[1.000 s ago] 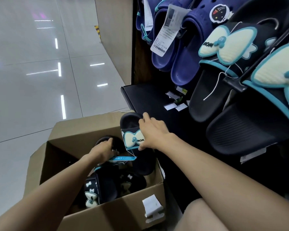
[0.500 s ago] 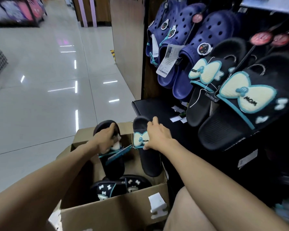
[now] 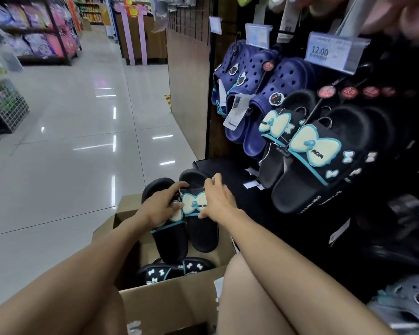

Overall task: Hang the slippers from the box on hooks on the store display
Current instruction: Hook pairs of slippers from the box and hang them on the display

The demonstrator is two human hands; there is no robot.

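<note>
filling the right side of the view, the store display (image 3: 228, 146) carries navy clogs (image 3: 257, 93) and, lower and nearer, hung black slippers (image 3: 307, 163) with pale bows, each on a wire hook; one hook (image 3: 325, 120) shows as a loop above the bow strap. below, the cardboard box (image 3: 169, 303) sits open on the floor between the person's knees, with more black slippers (image 3: 177, 272) lying in its bottom.

above the box, two slippers are held side by side, heels down, toes up, their long axes roughly upright and leaning slightly away. the left slipper (image 3: 172, 238) is gripped across its strap by the left hand (image 3: 161, 206), fingers wrapped over the top. the right slipper (image 3: 202, 230) is pinched at its bow strap by the right hand (image 3: 219, 201), thumb under the strap edge and fingers over it. the two straps touch, and the hands appear to be pressing the pair together.

what matters for the hanging: the display hooks lie up and to the right of the pair, on the right hand's side, so that arm has the shorter reach. whether a hanging loop already joins this pair is hidden under the fingers. i judge the pair is out of the box but not yet raised toward a hook.
</note>
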